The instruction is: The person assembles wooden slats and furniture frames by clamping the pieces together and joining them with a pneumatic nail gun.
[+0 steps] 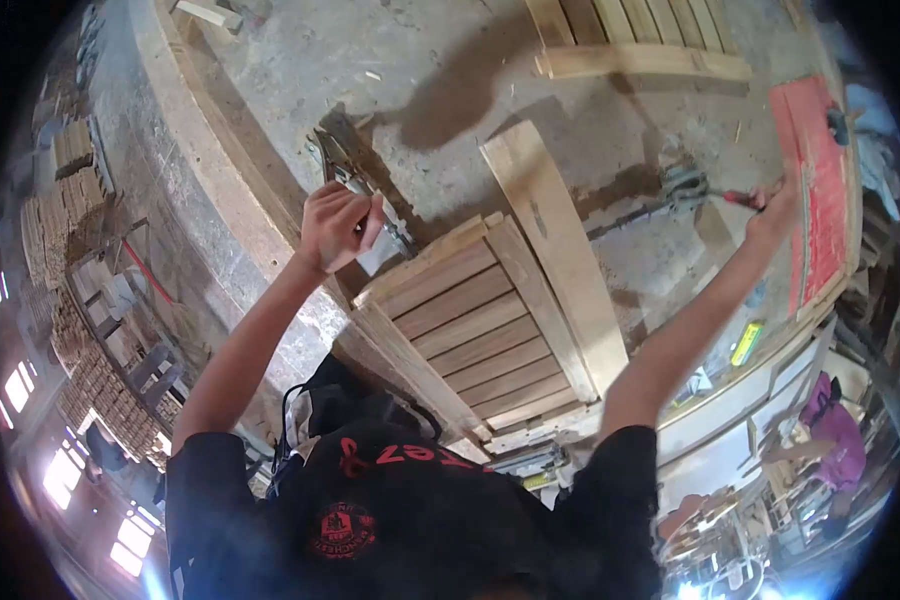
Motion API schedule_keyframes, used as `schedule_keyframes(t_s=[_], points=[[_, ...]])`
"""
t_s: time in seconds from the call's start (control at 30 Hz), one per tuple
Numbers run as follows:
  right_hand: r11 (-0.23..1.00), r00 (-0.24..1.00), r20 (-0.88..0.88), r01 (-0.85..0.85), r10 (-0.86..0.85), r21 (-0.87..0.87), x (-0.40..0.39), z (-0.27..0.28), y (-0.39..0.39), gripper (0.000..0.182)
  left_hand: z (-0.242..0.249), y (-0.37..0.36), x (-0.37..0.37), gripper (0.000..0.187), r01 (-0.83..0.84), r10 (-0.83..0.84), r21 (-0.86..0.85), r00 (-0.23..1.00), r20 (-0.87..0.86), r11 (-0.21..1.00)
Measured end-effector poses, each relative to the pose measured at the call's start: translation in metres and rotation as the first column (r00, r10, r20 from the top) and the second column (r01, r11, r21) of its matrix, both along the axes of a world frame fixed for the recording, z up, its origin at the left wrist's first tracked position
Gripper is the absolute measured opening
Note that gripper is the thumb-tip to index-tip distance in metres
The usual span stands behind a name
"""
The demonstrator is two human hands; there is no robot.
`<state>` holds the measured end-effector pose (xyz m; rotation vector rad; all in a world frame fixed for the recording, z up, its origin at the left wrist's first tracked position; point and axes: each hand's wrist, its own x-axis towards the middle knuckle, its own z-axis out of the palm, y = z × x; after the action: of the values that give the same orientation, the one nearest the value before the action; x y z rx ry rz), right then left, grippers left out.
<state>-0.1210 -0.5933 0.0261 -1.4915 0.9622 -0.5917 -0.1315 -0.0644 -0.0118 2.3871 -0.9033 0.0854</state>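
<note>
My left hand (340,228) is closed in a fist above the near end of a metal clamp (395,225); whatever its fingers hold, if anything, is hidden. Stretched far to the right, my right hand (770,207) grips the red handle (738,198) of a bar clamp (685,184), whose metal bar runs left toward the wood. Between my arms lies a slatted wooden panel (485,345) with a frame around its slats. A wide loose-looking board (560,250) lies along the panel's right side.
Another slatted panel (645,60) lies at the top. A long timber beam (210,150) runs along the left. At right are a red-painted board (820,200) and a yellow-green object (746,343). Wood stacks (65,230) stand far left; a person in purple (838,440) is lower right.
</note>
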Motion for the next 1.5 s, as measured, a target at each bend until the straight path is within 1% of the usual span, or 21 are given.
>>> schedule_keyframes(t_s=[0.07, 0.17, 0.23, 0.27, 0.33, 0.4, 0.47, 0.53, 0.63, 0.73, 0.83, 0.87, 0.93, 0.97, 1.07, 1.1, 1.17, 1.27, 1.33, 1.47, 1.5], points=[[0.970, 0.993, 0.050, -0.115, 0.106, 0.216, 0.007, -0.006, -0.055, 0.038, 0.001, -0.004, 0.003, 0.037, 0.018, -0.018, -0.034, 1.000, 0.005, 0.999], [0.927, 0.983, 0.167, -0.130, 0.074, 0.351, 0.013, -0.012, -0.076, 0.030, 0.003, -0.009, 0.003, 0.037, 0.009, -0.009, -0.025, 1.000, -0.002, 1.000], [0.997, 0.973, 0.226, 0.060, -0.047, -0.051, -0.028, -0.042, 0.009, 0.017, 0.001, -0.007, 0.002, 0.038, 0.012, -0.012, -0.037, 1.000, 0.005, 0.999], [0.952, 0.963, 0.241, 0.180, -0.119, -0.249, -0.048, -0.051, 0.062, 0.015, -0.002, -0.008, 0.007, 0.038, 0.021, -0.021, -0.042, 1.000, 0.007, 0.999], [0.748, 0.998, 0.067, 0.051, -0.009, -0.662, -0.020, -0.062, 0.020, 0.016, -0.005, -0.004, 0.003, 0.038, 0.028, -0.028, -0.035, 1.000, 0.000, 0.999], [0.761, 0.999, 0.023, 0.036, -0.028, -0.647, -0.038, -0.052, -0.002, 0.016, -0.006, -0.009, 0.005, 0.038, 0.049, -0.050, -0.057, 0.999, -0.006, 0.997], [0.982, 0.972, 0.229, 0.092, -0.052, -0.168, -0.031, -0.044, -0.001, 0.016, -0.006, -0.008, 0.005, 0.038, 0.056, -0.053, -0.077, 0.998, 0.043, 0.995], [1.000, 0.983, 0.181, -0.006, 0.003, 0.018, -0.017, -0.032, -0.024, 0.017, 0.000, -0.007, 0.005, 0.035, 0.061, -0.060, -0.019, 0.998, 0.017, 0.998], [0.985, 0.996, 0.067, -0.062, 0.052, 0.159, 0.009, -0.019, -0.070, 0.023, 0.002, -0.009, 0.004, 0.035, 0.059, -0.060, 0.005, 0.998, 0.006, 0.998], [0.918, 0.994, 0.065, -0.107, 0.089, 0.382, 0.029, -0.038, -0.124, 0.026, -0.001, -0.004, 0.003, 0.036, 0.064, -0.064, 0.000, 0.998, 0.023, 0.998], [0.964, 0.993, 0.042, 0.098, -0.112, 0.246, 0.028, -0.040, -0.108, 0.026, -0.001, -0.005, 0.005, 0.036, 0.056, -0.056, -0.022, 0.998, 0.014, 0.998], [0.971, 0.999, 0.031, -0.025, 0.033, -0.240, -0.002, -0.064, -0.094, 0.020, -0.003, -0.004, 0.004, 0.036, 0.051, -0.051, -0.030, 0.999, 0.019, 0.998], [0.744, 0.994, 0.001, -0.080, 0.108, -0.663, -0.039, -0.086, -0.066, 0.016, -0.009, -0.003, 0.005, 0.036, 0.047, -0.045, -0.061, 0.998, 0.033, 0.997], [0.755, 0.996, 0.059, -0.009, 0.064, -0.656, -0.038, -0.083, -0.045, 0.016, -0.006, -0.004, 0.004, 0.036, 0.039, -0.038, -0.034, 0.999, 0.016, 0.999], [0.956, 0.991, 0.135, 0.041, -0.002, -0.290, -0.024, -0.051, -0.010, 0.017, -0.001, -0.007, 0.004, 0.036, 0.055, -0.055, 0.007, 0.998, -0.025, 0.998], [0.986, 0.989, 0.138, 0.076, -0.056, -0.148, -0.024, -0.037, -0.002, 0.016, -0.002, -0.006, 0.000, 0.037, 0.057, -0.057, 0.003, 0.998, -0.036, 0.998], [0.975, 0.970, 0.139, 0.212, -0.201, -0.068, -0.018, -0.021, 0.021, 0.015, -0.010, -0.005, 0.003, 0.037, 0.082, -0.083, -0.076, 0.997, -0.003, 0.994], [0.981, 0.961, 0.211, 0.159, -0.179, 0.109, -0.021, -0.017, 0.020, 0.028, -0.006, -0.006, 0.004, 0.036, 0.107, -0.108, -0.032, 0.993, -0.053, 0.994], [0.989, 0.967, 0.223, 0.098, -0.121, 0.113, -0.018, 0.008, 0.044, 0.036, -0.004, -0.007, 0.004, 0.036, 0.108, -0.111, -0.040, 0.990, -0.081, 0.993], [0.936, 0.886, 0.463, -0.196, 0.040, 0.293, -0.035, -0.008, 0.017, 0.045, -0.002, -0.008, 0.004, 0.036, 0.103, -0.107, -0.035, 0.988, -0.111, 0.994], [0.927, 0.891, 0.449, -0.223, 0.068, 0.301, -0.035, -0.010, 0.012, 0.046, -0.001, -0.007, 0.004, 0.034, 0.109, -0.108, 0.001, 0.987, -0.119, 0.994]])
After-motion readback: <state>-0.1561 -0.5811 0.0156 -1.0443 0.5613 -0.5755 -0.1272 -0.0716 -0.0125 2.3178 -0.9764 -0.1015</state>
